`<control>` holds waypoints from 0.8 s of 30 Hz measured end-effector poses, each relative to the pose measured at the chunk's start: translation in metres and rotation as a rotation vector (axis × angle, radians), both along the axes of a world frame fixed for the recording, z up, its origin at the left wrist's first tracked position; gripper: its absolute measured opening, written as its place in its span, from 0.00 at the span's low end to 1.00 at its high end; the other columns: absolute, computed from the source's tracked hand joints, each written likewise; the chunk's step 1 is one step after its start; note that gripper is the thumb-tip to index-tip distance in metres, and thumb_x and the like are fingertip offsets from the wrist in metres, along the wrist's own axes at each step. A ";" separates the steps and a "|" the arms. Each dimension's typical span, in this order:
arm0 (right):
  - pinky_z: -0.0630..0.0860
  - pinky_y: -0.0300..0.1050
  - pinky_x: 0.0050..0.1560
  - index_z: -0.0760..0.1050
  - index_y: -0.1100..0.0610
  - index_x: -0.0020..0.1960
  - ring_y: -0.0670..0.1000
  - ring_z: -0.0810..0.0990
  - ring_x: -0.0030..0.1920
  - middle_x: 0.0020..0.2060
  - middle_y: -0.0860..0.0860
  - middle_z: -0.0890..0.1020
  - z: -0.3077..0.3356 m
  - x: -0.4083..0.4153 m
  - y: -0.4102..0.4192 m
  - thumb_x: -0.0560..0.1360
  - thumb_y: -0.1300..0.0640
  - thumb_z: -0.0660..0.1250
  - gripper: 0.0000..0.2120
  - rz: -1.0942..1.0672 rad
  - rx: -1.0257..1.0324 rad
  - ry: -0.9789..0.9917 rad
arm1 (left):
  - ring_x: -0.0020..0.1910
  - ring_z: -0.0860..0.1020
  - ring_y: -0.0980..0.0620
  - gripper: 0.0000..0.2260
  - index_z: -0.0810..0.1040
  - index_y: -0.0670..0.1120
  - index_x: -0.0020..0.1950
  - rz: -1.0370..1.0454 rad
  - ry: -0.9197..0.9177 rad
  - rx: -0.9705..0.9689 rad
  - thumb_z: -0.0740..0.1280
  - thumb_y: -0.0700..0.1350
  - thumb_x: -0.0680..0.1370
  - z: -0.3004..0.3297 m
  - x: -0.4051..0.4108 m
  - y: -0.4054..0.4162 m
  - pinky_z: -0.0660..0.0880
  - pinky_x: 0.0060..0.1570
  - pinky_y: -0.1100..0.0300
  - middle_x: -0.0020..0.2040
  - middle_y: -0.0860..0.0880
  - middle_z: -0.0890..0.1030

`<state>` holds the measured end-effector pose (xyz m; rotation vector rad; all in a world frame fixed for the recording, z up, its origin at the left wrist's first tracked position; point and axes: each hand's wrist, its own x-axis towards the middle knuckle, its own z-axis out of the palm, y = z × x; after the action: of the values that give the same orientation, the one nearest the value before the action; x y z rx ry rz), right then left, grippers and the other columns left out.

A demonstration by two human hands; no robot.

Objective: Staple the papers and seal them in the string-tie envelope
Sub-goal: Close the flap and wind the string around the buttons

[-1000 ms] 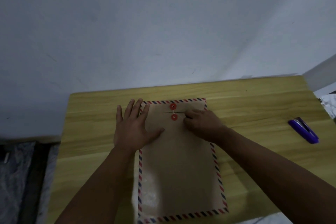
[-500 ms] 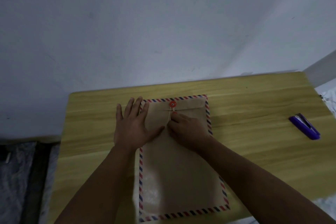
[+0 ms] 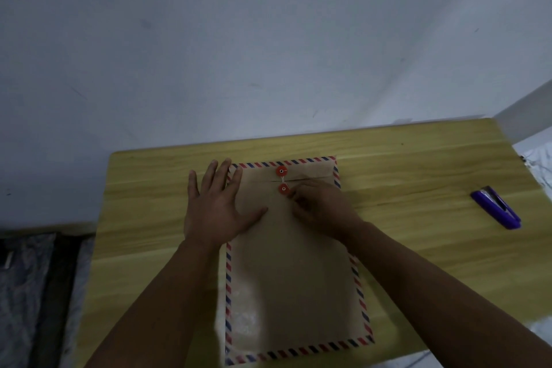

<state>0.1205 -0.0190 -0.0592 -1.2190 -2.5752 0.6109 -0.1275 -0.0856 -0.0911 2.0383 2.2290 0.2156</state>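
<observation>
The string-tie envelope (image 3: 294, 272) is lying at frame centre on the wooden table (image 3: 418, 188), flap folded down. The left hand (image 3: 218, 206) is pressing it flat, fingers straight. The right hand (image 3: 319, 206) is pinching the string beside the lower red button (image 3: 283, 189); winding seems unfinished. The purple stapler (image 3: 497, 210) is lying at right, so stapling is probably done.

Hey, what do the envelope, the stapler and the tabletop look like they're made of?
Envelope: matte brown kraft-type paper with a red and blue striped border; its two red discs may be card or plastic.
Stapler: glossy purple shell, likely plastic, with a metal-looking strip inside.
Tabletop: pale yellow wood grain with a smooth sheen, so wood or a wood-look laminate.
</observation>
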 end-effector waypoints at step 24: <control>0.71 0.53 0.61 0.82 0.50 0.54 0.49 0.76 0.57 0.55 0.46 0.82 -0.003 -0.033 -0.017 0.79 0.50 0.65 0.09 -0.032 -0.031 -0.021 | 0.83 0.47 0.46 0.47 0.59 0.54 0.82 -0.010 0.007 -0.032 0.45 0.82 0.71 0.002 0.000 0.000 0.44 0.78 0.34 0.84 0.49 0.53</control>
<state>0.0872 -0.0361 -0.0626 -1.2812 -2.5673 0.6367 -0.1273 -0.0855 -0.0896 2.0370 2.2116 0.1712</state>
